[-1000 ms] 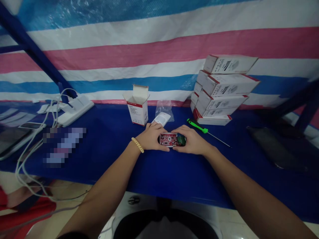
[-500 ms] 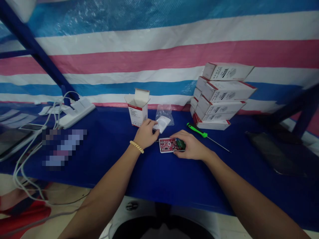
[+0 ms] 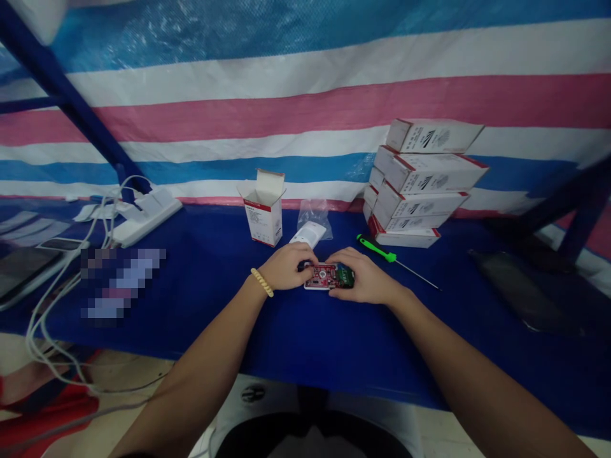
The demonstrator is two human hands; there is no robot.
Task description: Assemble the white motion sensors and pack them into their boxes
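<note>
A red circuit board (image 3: pixel 323 275) lies in a shallow white housing on the blue table. At its right end sits a green part that looks like a battery (image 3: pixel 344 275). My right hand (image 3: pixel 366 277) is closed around that end, thumb on the near side and fingers on the far side. My left hand (image 3: pixel 287 266) is closed at the left end, its thumb and fingers on the board's edge. Something dark shows between those fingers, too small to make out. Just beyond my left hand rests a white plastic cover (image 3: pixel 311 233), partly hidden by it.
Behind stand an open white box (image 3: pixel 265 219), a clear plastic bag (image 3: pixel 321 213) and, to the right, stacked boxes (image 3: pixel 424 184). A green-handled screwdriver (image 3: pixel 382 250) lies right of my hands. A power strip (image 3: pixel 147 216) with cables is left; a dark flat object (image 3: pixel 522 292) lies right.
My left hand has left the white cover and moved toward me, onto the left end of the circuit board. My right hand keeps its hold on the right end.
</note>
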